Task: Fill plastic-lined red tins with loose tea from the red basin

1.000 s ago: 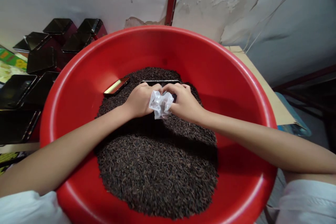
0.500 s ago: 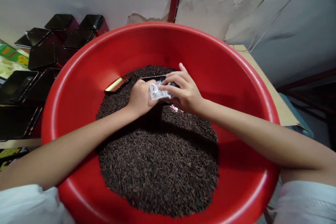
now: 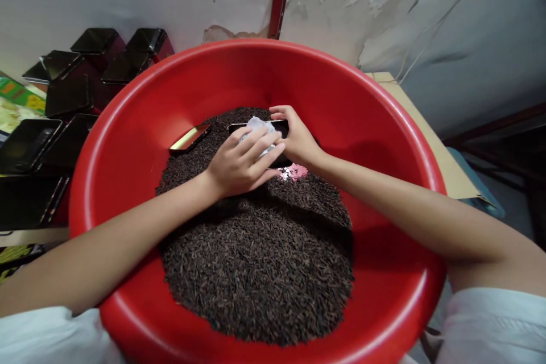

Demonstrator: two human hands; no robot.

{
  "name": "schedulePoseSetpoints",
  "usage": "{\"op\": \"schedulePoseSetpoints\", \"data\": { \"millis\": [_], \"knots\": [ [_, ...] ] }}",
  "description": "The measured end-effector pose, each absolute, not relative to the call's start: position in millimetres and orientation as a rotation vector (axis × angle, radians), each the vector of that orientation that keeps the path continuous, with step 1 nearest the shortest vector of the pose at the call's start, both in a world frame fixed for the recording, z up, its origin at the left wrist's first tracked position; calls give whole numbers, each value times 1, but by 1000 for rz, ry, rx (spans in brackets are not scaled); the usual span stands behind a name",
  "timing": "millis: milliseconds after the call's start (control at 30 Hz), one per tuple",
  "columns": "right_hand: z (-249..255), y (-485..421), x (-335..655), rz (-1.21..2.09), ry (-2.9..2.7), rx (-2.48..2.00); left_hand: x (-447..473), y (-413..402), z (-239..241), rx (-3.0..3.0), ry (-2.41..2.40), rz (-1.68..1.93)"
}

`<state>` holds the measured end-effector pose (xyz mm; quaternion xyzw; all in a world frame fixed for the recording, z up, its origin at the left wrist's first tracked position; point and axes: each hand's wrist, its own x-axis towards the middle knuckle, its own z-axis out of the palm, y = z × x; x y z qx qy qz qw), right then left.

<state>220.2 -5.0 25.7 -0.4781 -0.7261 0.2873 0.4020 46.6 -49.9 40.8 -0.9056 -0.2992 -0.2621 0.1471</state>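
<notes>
A wide red basin [image 3: 396, 142] holds a heap of dark loose tea leaves [image 3: 256, 273]. Above the heap's far part is a dark rectangular tin [image 3: 279, 127], with a crumpled clear plastic bag [image 3: 257, 123] at its mouth. My left hand [image 3: 239, 166] covers much of the bag, fingers closed over it. Around the tin's right end my right hand [image 3: 301, 139] is closed, its thumb near the left fingertips. The tin's inside is largely hidden by the hands. To the left, a lid [image 3: 190, 139] with a shiny gold inside lies on the tea.
Several dark tins [image 3: 85, 91] stand left of the basin, beside a green package [image 3: 21, 94]. A pink patch [image 3: 297, 171] shows among the leaves below the right hand. Behind the basin a dark red strip [image 3: 279, 4] leans against the peeling wall. Cardboard [image 3: 430, 131] lies at right.
My left hand has gone from gripping the tin's left side to lying over the plastic bag. My right hand has moved from the bag to the tin's right end.
</notes>
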Motion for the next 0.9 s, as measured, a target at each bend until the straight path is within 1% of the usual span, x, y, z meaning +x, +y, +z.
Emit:
{"op": "schedulePoseSetpoints", "data": {
  "millis": [200,233,300,400,467,600,733,833,900],
  "knots": [
    [20,-1,225,786,-1852,-1215,52,-43,20,-2548,-1136,-463],
    [20,-1,229,735,-1883,-1177,52,-42,19,-2545,-1151,-456],
    [22,-3,236,533,-2004,-1057,51,-40,18,-2518,-1200,-474],
    [26,-6,241,178,-2374,-799,50,-35,21,-2508,-1263,-470],
    [26,-7,238,38,-2572,-745,49,-31,23,-2531,-1280,-451],
    [25,-11,223,-63,-2644,-1012,47,-22,27,-2558,-1297,-458],
    [32,-15,213,-49,-2731,-1217,46,-17,28,-2587,-1318,-474],
    [37,-14,211,-55,-2749,-1300,48,-14,30,-2600,-1324,-481],
    [40,-12,211,-60,-2745,-1307,50,-12,34,-2619,-1357,-423]
  ]
}}
